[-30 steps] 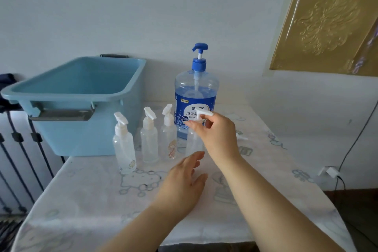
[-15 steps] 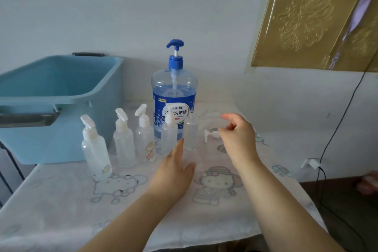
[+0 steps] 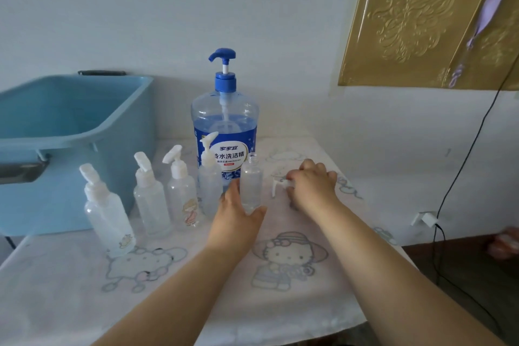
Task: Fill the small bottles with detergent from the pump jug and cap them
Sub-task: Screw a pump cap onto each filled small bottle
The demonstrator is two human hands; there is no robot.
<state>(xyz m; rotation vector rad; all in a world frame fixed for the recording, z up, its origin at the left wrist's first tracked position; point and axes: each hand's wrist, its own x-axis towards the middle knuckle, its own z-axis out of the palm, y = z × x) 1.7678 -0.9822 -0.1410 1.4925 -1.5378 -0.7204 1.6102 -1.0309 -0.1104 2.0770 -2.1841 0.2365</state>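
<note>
A big clear pump jug (image 3: 224,123) of blue detergent with a blue pump head stands at the back of the table. In front of it runs a row of small clear bottles (image 3: 151,199) with white pump caps. The rightmost small bottle (image 3: 251,182) is uncapped. My left hand (image 3: 238,213) reaches it, fingers straight, thumb and fingers on either side of its base. Its white pump cap (image 3: 279,185) lies on the cloth to the right. My right hand (image 3: 311,185) rests over the cap, fingertips touching it.
A light blue plastic tub (image 3: 70,126) stands at the left, close behind the small bottles. The table (image 3: 168,289) has a white cartoon-print cloth; its right edge drops to the floor. A black cable and white plug (image 3: 427,218) hang by the wall at right.
My right hand took the cap off the rightmost bottle, carried it right and lowered it onto the cloth. My left hand moved forward to the uncapped bottle. The camera view shifted to the right.
</note>
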